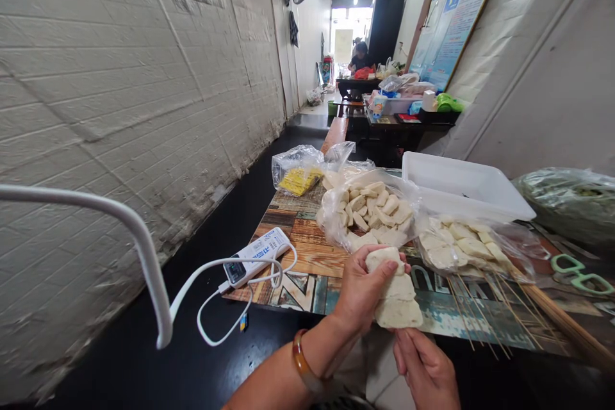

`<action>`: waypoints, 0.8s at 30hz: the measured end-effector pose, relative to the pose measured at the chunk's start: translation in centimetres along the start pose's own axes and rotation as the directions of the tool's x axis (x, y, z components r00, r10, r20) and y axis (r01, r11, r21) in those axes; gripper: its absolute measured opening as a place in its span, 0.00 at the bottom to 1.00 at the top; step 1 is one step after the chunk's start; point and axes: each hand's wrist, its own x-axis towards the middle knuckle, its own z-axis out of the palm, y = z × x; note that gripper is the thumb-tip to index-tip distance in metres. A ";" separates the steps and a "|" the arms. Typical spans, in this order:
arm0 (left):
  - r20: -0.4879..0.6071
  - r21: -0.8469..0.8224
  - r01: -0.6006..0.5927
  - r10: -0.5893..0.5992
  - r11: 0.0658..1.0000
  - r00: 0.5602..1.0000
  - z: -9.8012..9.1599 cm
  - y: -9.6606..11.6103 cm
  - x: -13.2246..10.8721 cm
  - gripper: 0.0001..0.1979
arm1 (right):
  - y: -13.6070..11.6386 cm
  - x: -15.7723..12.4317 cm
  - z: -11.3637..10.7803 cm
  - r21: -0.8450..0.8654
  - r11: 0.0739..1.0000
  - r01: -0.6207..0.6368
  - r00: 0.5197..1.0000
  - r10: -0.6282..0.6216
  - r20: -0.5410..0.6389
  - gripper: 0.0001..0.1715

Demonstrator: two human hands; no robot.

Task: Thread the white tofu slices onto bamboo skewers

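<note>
Pale flat food slices (396, 301) overlap in a row above the table's front edge. My left hand (366, 285) is wrapped round the upper slices, its thumb across the front. Just below the lowest slice is my right hand (425, 365), closed with the fingers pinched at the slice's bottom edge; what it pinches is too hidden to make out. Behind my hands, an open plastic bag (379, 208) holds many pale pieces. To the right, a bag of flat pale slices (464, 246) lies near several thin wooden sticks (480, 307) that stick out over the table edge.
A white tray (461, 186) stands at the back right, green-handled scissors (583, 275) at the far right. On the left lie a white power bank (259, 256) with a cable and a bag with yellow contents (300, 179). A person (360, 57) sits far back.
</note>
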 end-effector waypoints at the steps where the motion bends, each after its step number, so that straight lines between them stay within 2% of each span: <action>1: -0.003 0.001 0.000 0.000 1.000 1.000 0.0 0.0 0.0 0.17 | 0.0 0.0 0.0 0.011 1.000 -0.009 1.000 0.009 0.017 0.32; 16: 0.026 -0.009 -0.002 0.002 1.000 1.000 -0.5 -0.3 0.1 0.19 | 1.0 0.1 -0.1 0.180 0.965 -0.188 0.972 0.156 0.177 0.27; 21: 0.025 -0.042 0.013 -0.012 0.999 1.000 -0.9 0.0 0.8 0.22 | 1.7 0.3 -0.6 0.205 0.958 -0.199 0.952 0.139 0.272 0.25; 24: 0.032 -0.056 0.034 -0.032 0.998 0.999 -1.2 0.2 1.5 0.27 | 2.3 0.0 -0.7 0.210 0.961 -0.178 0.963 0.126 0.239 0.26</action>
